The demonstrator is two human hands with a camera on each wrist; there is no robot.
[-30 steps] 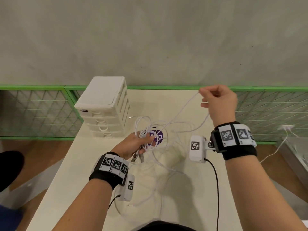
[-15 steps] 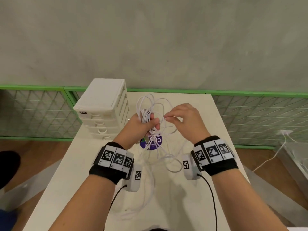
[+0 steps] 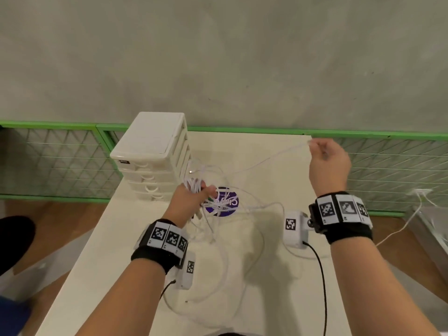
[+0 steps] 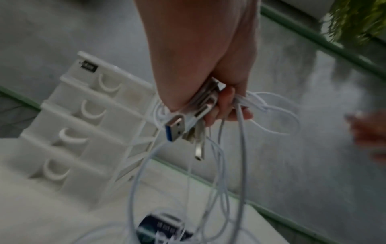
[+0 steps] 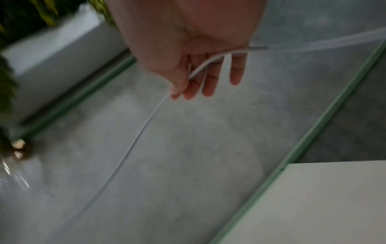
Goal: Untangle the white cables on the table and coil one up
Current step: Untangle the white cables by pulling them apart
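Observation:
My left hand (image 3: 194, 197) grips a bunch of white cables (image 3: 194, 184) just above the table, in front of the drawer unit. In the left wrist view my left hand (image 4: 211, 105) has its fingers curled round the cable bunch (image 4: 240, 132) and several plugs, among them a blue-tongued USB plug (image 4: 175, 127). My right hand (image 3: 326, 161) is raised at the back right and pinches one white strand (image 3: 271, 157) that runs taut back to the bunch. In the right wrist view that strand (image 5: 142, 132) passes between thumb and fingers of my right hand (image 5: 188, 79). More cable loops (image 3: 218, 258) lie slack on the table.
A white drawer unit (image 3: 155, 154) stands at the table's back left, close to my left hand. A purple round sticker (image 3: 224, 202) lies on the cream table (image 3: 278, 299) under the cables. A green-framed mesh fence (image 3: 60, 161) runs behind; a wall socket with cables (image 3: 419, 192) sits at the right.
My right hand has pulled away from the bunch, up and to the right, drawing one strand out taut. My left hand has dropped slightly with the bunch.

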